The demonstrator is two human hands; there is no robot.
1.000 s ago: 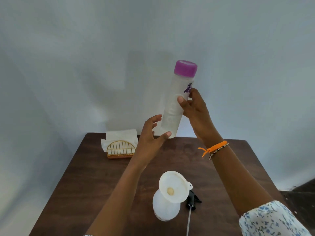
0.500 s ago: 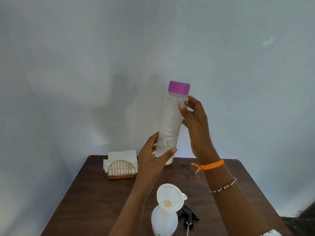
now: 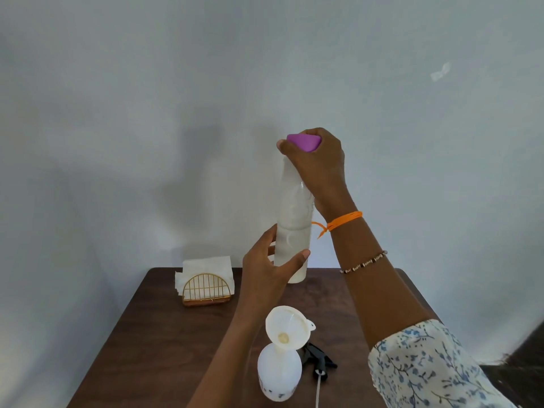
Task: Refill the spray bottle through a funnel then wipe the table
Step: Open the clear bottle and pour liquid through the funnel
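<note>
Landmark: funnel, seated in the neck of the spray bottle at the near middle of the dark wooden table. Far left of the funnel and toward the wall: gold wire napkin holder with white napkins standing in it, probably the wiping material; soft, light, best pinched one sheet at a time. Above and just left of the funnel: left hand, thumb and fingers wrapped around the lower body of the refill bottle, clamped there. Bottle held upright in the air, above the funnel and farther back, clear of the table. Translucent plastic, liquid line seemingly low in the barrel; judged fairly light, stiff enough but smooth, so a low full-palm grip suits it against twisting. Above and slightly right of the funnel: right hand, fingers closed over the purple cap, set to unscrew. Immediately right of the funnel: black trigger head lying on the table, dip tube trailing toward the near edge. Funnel thin, tilted, top-heavy on an apparently empty bottle; likely to tip under a careless pour, worth steadying at the bottle's shoulder.
</note>
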